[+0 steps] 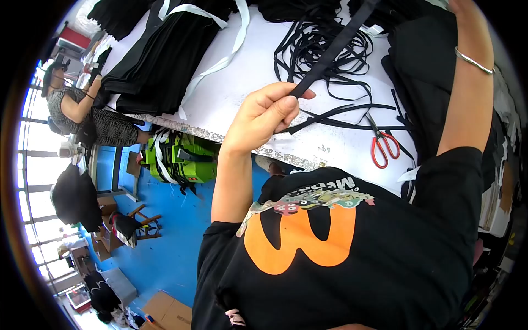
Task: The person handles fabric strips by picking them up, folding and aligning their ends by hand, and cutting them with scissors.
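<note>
My left hand (265, 114) pinches a flat black strap (335, 49) between thumb and fingers. From there the strap runs taut-looking up and to the right, past the top edge of the view. My right arm, with a silver bangle at the wrist, reaches up along the right side; its hand lies beyond the top edge. Behind the strap is a tangled heap of thin black cord (352, 58) on the white table (220, 77). Cut black strips (352, 122) lie below the heap, beside red-handled scissors (384, 147).
A stack of black fabric panels (165, 60) lies at the table's left, with white tape (217, 65) draped by it. Black cloth (421, 77) covers the right. Below the left edge stands a green bin (190, 157). Another person (77, 104) works at far left.
</note>
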A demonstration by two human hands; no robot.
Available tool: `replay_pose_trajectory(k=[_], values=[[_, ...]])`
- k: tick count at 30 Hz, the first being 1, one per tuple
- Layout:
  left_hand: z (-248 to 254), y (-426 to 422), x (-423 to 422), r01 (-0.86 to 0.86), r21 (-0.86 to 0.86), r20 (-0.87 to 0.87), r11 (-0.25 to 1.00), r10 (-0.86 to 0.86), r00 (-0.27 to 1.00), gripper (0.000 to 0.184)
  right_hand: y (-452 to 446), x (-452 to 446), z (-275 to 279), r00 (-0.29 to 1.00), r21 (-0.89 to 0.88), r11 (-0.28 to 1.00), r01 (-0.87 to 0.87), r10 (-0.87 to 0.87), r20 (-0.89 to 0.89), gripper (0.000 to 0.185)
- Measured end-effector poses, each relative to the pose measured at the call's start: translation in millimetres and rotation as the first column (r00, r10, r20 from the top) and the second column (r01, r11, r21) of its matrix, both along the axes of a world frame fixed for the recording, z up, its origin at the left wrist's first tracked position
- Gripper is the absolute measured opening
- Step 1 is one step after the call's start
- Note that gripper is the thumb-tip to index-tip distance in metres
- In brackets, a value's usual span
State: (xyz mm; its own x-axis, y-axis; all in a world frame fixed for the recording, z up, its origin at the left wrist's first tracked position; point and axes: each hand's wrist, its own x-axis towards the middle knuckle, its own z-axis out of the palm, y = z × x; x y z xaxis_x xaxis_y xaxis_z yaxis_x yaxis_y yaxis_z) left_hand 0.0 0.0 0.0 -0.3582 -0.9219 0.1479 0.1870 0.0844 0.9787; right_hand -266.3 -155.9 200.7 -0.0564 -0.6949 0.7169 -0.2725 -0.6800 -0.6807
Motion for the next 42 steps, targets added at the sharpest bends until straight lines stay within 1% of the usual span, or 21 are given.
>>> replay_pose_trajectory(k=[2, 9, 11, 15, 17, 18, 20, 22, 23, 24, 25, 26, 27, 28, 29, 31, 33, 37, 39, 40, 42], values=[[-4, -2, -1, -0.044, -0.041, -0.026, 0.998, 0.043, 0.999, 0.031, -1, -14, -4, 0.998, -0.079, 0.995, -0.054, 0.052, -0.023, 0.013], [-20, -30, 26, -0.208, -0.049, 0.017, 0.977, 0.209, 0.978, 0.026, -40, -54, -14, 0.999, -0.055, 0.998, -0.009, 0.006, -0.041, 0.027], [-21, -39, 24, -0.256, -0.023, 0.000, 0.966, 0.256, 0.967, 0.026, -19, -44, -27, 0.994, 0.000, 0.994, 0.108, -0.108, 0.013, 0.025], [-20, -63, 24, -0.238, 0.012, -0.124, 0.971, 0.238, 0.963, 0.026, -26, -49, -86, 0.975, 0.199, 0.973, 0.116, -0.150, 0.165, 0.016], [-26, -75, 21, -0.219, 0.066, -0.097, 0.974, 0.224, 0.970, 0.025, -39, -53, -148, 0.936, 0.266, 0.898, 0.352, -0.328, -0.130, 0.015], [-33, -82, 19, -0.221, 0.100, -0.086, 0.970, 0.230, 0.969, 0.025, -30, -42, -210, 0.886, 0.044, 0.932, 0.360, -0.326, -0.331, 0.013], [-46, -89, 18, -0.228, 0.150, -0.086, 0.962, 0.243, 0.966, 0.024, 23, 8, -280, 0.879, 0.226, 0.973, 0.053, 0.061, -0.473, 0.017], [-54, -92, 18, -0.245, 0.247, -0.097, 0.937, 0.276, 0.956, 0.022, 73, 52, -331, 0.697, 0.451, 0.871, -0.194, 0.446, -0.562, 0.028], [-53, -93, 18, -0.245, 0.251, -0.081, 0.936, 0.273, 0.959, 0.022, 87, 70, -346, 0.658, 0.390, 0.885, -0.256, 0.455, -0.600, 0.046], [-53, -94, 17, -0.253, 0.257, -0.090, 0.932, 0.284, 0.954, 0.022, 97, 88, -365, 0.723, 0.342, 0.905, -0.254, 0.412, -0.555, 0.051], [-53, -94, 16, -0.261, 0.264, -0.103, 0.929, 0.296, 0.950, 0.022, 104, 102, -377, 0.795, 0.325, 0.911, -0.252, 0.387, -0.467, 0.048], [-52, -96, 18, -0.240, 0.253, -0.106, 0.937, 0.273, 0.956, 0.022, 102, 107, -389, 0.773, 0.455, 0.841, -0.294, 0.489, -0.405, 0.040], [-49, -96, 21, -0.241, 0.251, -0.095, 0.937, 0.271, 0.958, 0.022, 98, 113, -385, 0.746, 0.568, 0.752, -0.335, 0.580, -0.328, 0.033], [-44, -95, 24, -0.264, 0.234, -0.087, 0.936, 0.291, 0.953, 0.023, 96, 110, -380, 0.703, 0.552, 0.770, -0.320, 0.583, -0.407, 0.019], [-40, -94, 28, -0.290, 0.217, -0.082, 0.932, 0.313, 0.946, 0.023, 95, 102, -374, 0.719, 0.394, 0.864, -0.315, 0.488, -0.495, 0.018], [-37, -96, 49, -0.328, 0.217, -0.071, 0.919, 0.350, 0.934, 0.022, 92, 76, -353, 0.701, 0.207, 0.926, -0.315, 0.374, -0.607, 0.016], [-36, -98, 68, -0.408, 0.226, -0.026, 0.885, 0.424, 0.905, 0.021, 99, 37, -321, 0.668, 0.111, 0.959, -0.262, 0.263, -0.697, 0.012], [-39, -104, 84, -0.427, 0.220, 0.013, 0.877, 0.435, 0.900, 0.020, 126, -37, -279, 0.556, 0.092, 0.992, 0.085, 0.029, -0.831, 0.010], [-42, -109, 89, -0.469, 0.187, -0.018, 0.863, 0.481, 0.877, 0.021, 133, -77, -289, 0.418, 0.132, 0.970, 0.203, 0.036, -0.908, 0.010], [-44, -112, 93, -0.470, 0.182, -0.035, 0.864, 0.484, 0.875, 0.021, 139, -88, -293, 0.422, 0.133, 0.967, 0.217, 0.030, -0.906, 0.010], [-40, -115, 89, -0.441, 0.168, -0.044, 0.881, 0.454, 0.890, 0.021, 146, -98, -297, 0.399, 0.347, 0.828, 0.441, 0.165, -0.902, 0.020]])
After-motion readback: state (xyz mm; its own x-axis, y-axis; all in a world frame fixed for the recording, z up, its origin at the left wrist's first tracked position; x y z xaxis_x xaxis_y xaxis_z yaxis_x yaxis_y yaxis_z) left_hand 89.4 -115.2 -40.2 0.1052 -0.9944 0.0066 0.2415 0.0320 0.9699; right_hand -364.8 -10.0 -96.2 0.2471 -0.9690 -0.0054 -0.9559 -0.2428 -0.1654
